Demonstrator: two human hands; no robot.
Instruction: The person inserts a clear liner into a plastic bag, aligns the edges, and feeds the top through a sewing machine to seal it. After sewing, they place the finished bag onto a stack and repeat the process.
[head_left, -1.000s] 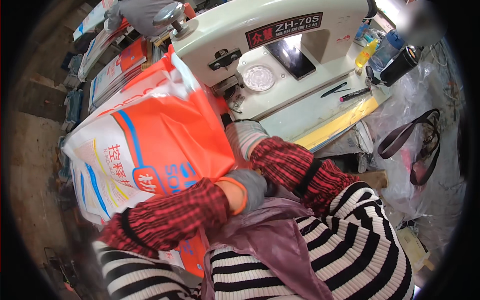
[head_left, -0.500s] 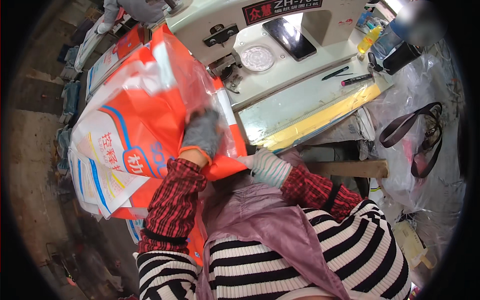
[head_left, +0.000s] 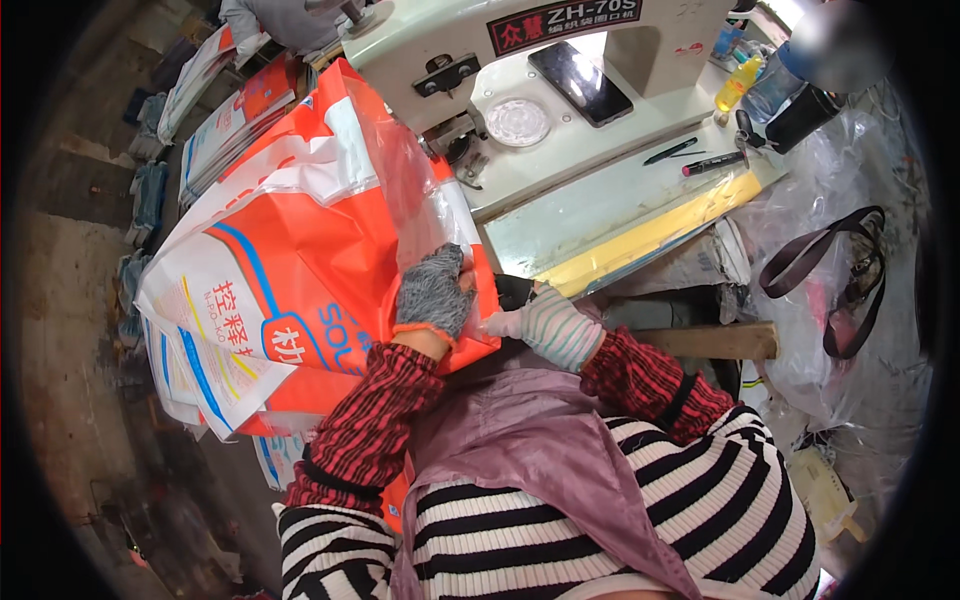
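Observation:
A large orange and white woven sack (head_left: 310,250) lies across my left side, its mouth edge running up toward the sewing machine (head_left: 660,60). Clear plastic liner (head_left: 418,185) shows inside that mouth. My left hand (head_left: 436,292), in a grey knitted glove, is closed on the sack's edge near its nearest corner. On the other side of this corner, my right hand (head_left: 552,326), in a pale striped glove, pinches the edge with thumb and fingers. Part of the right fingers is hidden behind the sack and a dark piece beside them.
A phone (head_left: 582,84) and a clear round dish (head_left: 517,122) rest on the machine bed. Pens (head_left: 712,164), a yellow bottle (head_left: 738,84) and a black strap (head_left: 828,270) are to the right. Stacked sacks (head_left: 215,145) and another person's sleeve (head_left: 290,22) appear at the far left.
My left hand has moved right and nearer, down the sack's edge toward my right hand. The sack's mouth has shifted slightly right; my right hand keeps its grip.

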